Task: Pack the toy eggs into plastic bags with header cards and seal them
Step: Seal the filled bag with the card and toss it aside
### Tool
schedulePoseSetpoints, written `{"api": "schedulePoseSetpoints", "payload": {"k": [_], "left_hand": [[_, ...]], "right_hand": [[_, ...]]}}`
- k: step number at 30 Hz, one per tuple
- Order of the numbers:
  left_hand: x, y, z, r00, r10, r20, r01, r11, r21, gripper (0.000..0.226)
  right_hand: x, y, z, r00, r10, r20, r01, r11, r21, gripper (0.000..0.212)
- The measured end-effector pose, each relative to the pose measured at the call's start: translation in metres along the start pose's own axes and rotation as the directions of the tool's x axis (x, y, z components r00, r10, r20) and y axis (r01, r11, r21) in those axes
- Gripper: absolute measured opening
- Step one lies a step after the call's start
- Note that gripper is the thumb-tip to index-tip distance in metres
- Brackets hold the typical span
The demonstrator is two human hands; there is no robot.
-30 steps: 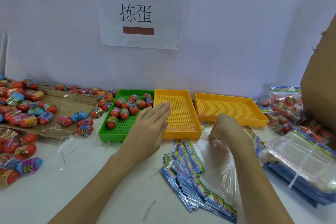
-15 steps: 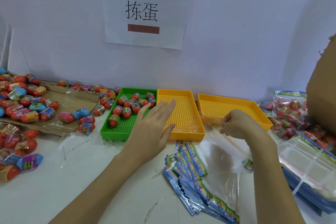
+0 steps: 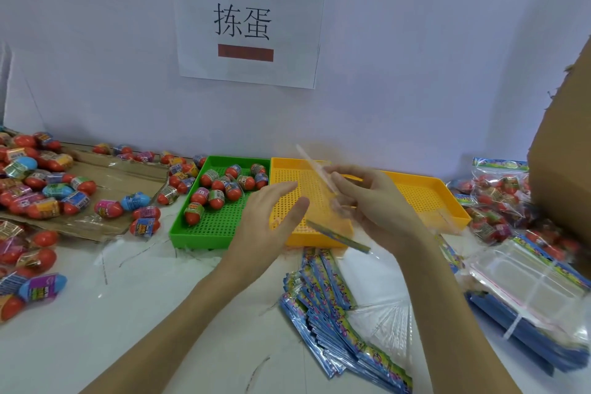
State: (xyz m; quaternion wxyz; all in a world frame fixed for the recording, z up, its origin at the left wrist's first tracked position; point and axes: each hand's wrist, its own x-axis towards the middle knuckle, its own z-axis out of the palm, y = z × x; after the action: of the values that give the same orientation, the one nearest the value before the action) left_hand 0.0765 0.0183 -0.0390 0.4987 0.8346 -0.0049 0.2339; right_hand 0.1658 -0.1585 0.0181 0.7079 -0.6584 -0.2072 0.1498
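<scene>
Right hand (image 3: 374, 201) pinches bag (image 3: 326, 201), long axis tilted, card end low-right; left hand (image 3: 268, 221) open, fingers straight.

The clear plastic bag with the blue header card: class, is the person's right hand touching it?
Touching. The head view shows the right hand pinching the clear plastic bag and holding it up over the middle yellow tray.

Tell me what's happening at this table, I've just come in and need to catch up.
A person is packing toy eggs. The right hand holds an empty clear bag lifted over the yellow tray; the left hand is open beside it. Eggs wait in the green tray, none bagged yet in this one. More bags with header cards lie fanned below.
</scene>
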Motion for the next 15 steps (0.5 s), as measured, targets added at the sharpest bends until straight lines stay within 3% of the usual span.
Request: {"api": "schedulePoseSetpoints", "payload": {"k": [2, 4, 8, 11, 15], "left_hand": [[0.0, 0.004, -0.002, 0.995, -0.078, 0.066, 0.093, 0.957, -0.275, 0.051], [0.001, 0.003, -0.005, 0.991, -0.093, 0.096, 0.125, 0.898, -0.421, 0.038], [0.003, -0.003, -0.007, 0.985, -0.169, 0.014, 0.157, 0.874, -0.459, 0.02], [0.005, -0.007, -0.006, 0.982, -0.188, -0.011, 0.168, 0.905, -0.39, 0.012], [0.005, -0.008, -0.006, 0.986, -0.167, -0.03, 0.144, 0.916, -0.375, 0.029]], "right_hand": [[0.0, 0.004, 0.004, 1.0, 0.014, 0.012, -0.014, 1.0, -0.019, 0.017], [0.0, 0.006, 0.005, 1.0, 0.03, 0.007, -0.03, 0.999, -0.044, 0.017], [0.001, 0.01, 0.008, 0.994, 0.01, -0.106, -0.019, 0.996, -0.085, 0.015], [0.003, 0.012, 0.01, 0.986, -0.042, -0.159, 0.016, 0.987, -0.157, 0.016], [0.003, 0.013, 0.009, 1.0, 0.007, -0.021, -0.009, 0.994, -0.109, 0.034]]}}
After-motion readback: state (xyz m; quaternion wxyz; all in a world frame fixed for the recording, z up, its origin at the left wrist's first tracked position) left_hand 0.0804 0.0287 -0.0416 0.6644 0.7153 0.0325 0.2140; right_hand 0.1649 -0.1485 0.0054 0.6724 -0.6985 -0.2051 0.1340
